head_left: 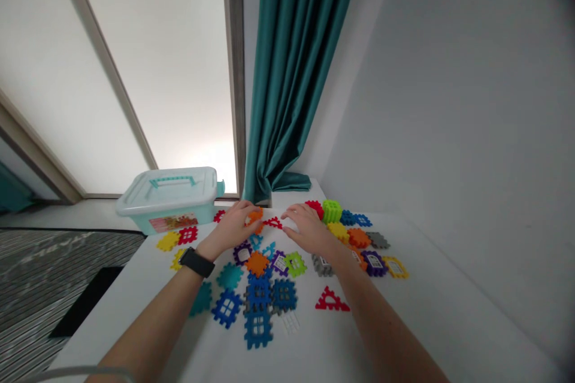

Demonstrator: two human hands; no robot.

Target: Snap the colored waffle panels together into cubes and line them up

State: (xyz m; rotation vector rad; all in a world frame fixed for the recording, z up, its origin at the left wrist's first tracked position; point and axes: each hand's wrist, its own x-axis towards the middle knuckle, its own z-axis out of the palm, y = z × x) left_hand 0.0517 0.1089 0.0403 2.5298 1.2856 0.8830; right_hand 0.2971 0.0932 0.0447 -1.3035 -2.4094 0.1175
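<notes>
My left hand (pixel 234 226), with a black watch (pixel 196 262) on its wrist, reaches over an orange toothed building plate (pixel 257 215). Its thumb and fingers are apart around that plate's near side; whether they touch it I cannot make out. My right hand (pixel 308 227) has its thumb and fingertips spread, nothing visible between them. A small red triangular piece (pixel 273 222) lies between the two hands. Nearer to me sit another orange plate (pixel 257 264), a purple window plate (pixel 279 263), a lime plate (pixel 296 264) and several blue window plates (pixel 259 291).
A lidded pale-teal box (pixel 175 197) stands at the table's back left. Stacked plates, such as lime ones (pixel 332 211) and orange ones (pixel 359 238), lie along the right. A red triangle (pixel 331 300) is beside my right forearm. A teal curtain (pixel 287 72) hangs behind the white table (pixel 296 359).
</notes>
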